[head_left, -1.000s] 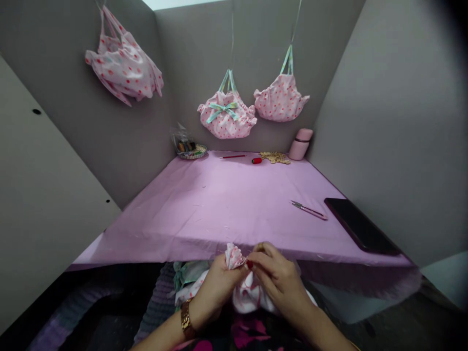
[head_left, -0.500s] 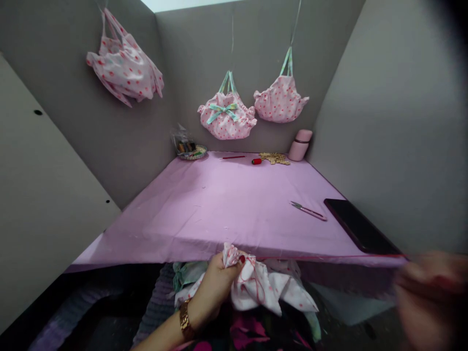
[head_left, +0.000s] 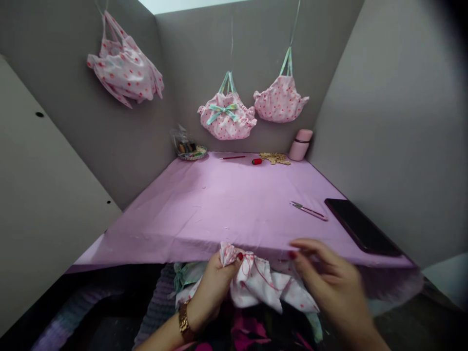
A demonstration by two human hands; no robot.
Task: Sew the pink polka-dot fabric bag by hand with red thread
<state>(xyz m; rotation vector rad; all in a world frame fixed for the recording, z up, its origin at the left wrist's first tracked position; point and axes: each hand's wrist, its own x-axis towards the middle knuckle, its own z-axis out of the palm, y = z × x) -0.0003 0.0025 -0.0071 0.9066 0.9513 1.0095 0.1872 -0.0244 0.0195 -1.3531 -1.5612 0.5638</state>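
By table (head_left: 204,214), left hand (head_left: 215,285) seemingly pinches fabric (head_left: 263,287).

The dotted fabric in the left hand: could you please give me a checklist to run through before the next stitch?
1. Grip of the left hand on the dotted fabric: ok, its gathered tip is pinched at the thumb.
2. The red thread free of tangles: cannot tell; it lies in slack loops on the fabric.
3. A needle held in the right hand: cannot tell, the hand is blurred.
4. The snips close by: ok, on the purple tablecloth, apart from the phone.
5. The thread spool available: ok, though it sits at the table's far edge.
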